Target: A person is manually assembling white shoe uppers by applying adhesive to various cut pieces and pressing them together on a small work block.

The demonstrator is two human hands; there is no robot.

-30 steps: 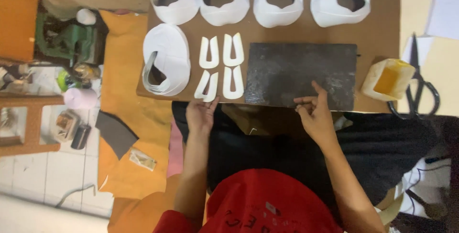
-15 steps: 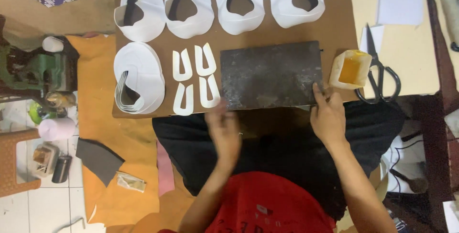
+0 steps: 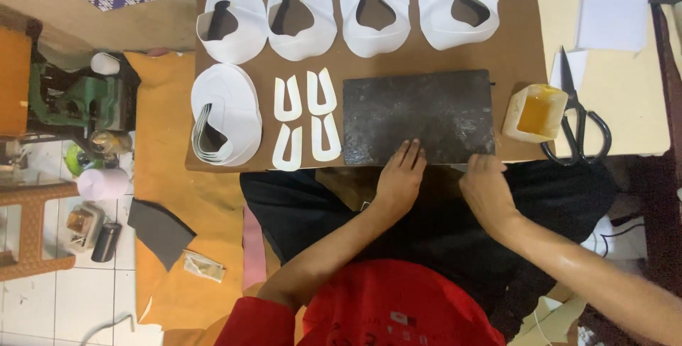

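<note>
The left hand lies flat with fingers spread on the near edge of the dark stone slab. The right hand curls over the same edge, holding nothing. Beside the slab, a small tub contains amber liquid.

Bare board between dark slab and white cutouts; glue tub, scissors crowd right.

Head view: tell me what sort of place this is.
Probably a small home craft workshop, perhaps for shoe parts. A brown board holds white cut-out pieces and a dark slab, where both hands rest. Scissors, a glue tub and a green machine sit nearby.
</note>
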